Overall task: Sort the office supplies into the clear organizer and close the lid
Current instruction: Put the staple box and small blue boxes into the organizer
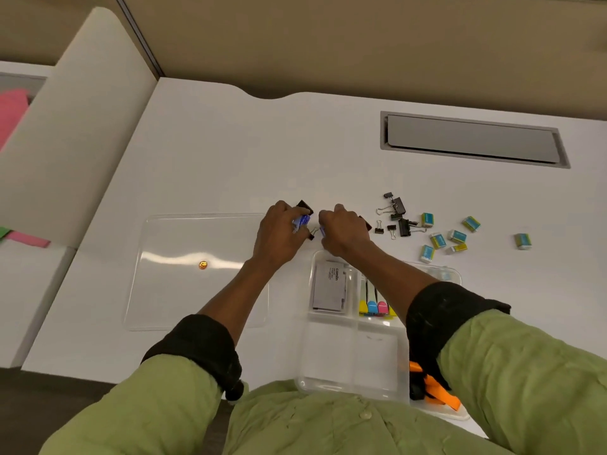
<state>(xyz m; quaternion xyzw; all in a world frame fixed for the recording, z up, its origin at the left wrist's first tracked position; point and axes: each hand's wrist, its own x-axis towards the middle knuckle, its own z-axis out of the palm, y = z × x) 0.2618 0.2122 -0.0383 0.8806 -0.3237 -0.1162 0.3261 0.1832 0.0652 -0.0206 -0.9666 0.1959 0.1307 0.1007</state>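
The clear organizer (353, 387) sits at the near edge of the white desk. It holds a pack of cards (329, 289), several highlighters (374, 305) and orange-handled items (433, 387). Its clear lid (197, 290) lies flat to the left, with a small orange sticker on it. Just beyond the organizer, my left hand (282, 233) is closed on a small blue-and-white box (302, 221), with a black binder clip (305, 206) by its fingertips. My right hand (341, 229) is curled over small items; what it grips is hidden. Between the hands lies a small binder clip (312, 234).
Loose black binder clips (395, 213) and several small wrapped erasers (451, 236) lie scattered on the desk (230, 159) to the right. A grey cable hatch (473, 139) is set into the desk at the back right. A white partition (75, 126) rises on the left.
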